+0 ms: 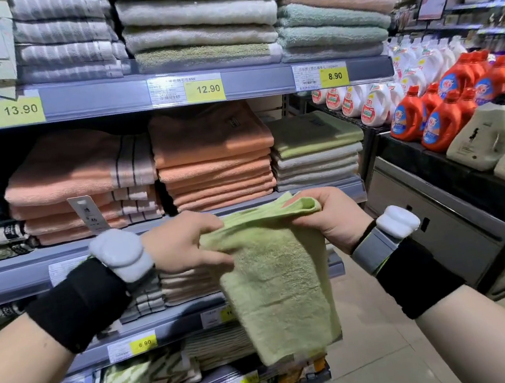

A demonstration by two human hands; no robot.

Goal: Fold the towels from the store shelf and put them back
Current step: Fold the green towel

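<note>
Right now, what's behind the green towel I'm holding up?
The green towel, held by the left hand and right hand, hangs before the shelf edge; a yellow price label peeks out. Stock behind it is covered.

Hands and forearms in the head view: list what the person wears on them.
Both are bare, with no gloves. The left hand has a pale grey rounded device at the wrist, with a wide black band behind it on the forearm. The right hand has a white rounded device on a grey strap, then a similar black band. No sleeves show.
</note>
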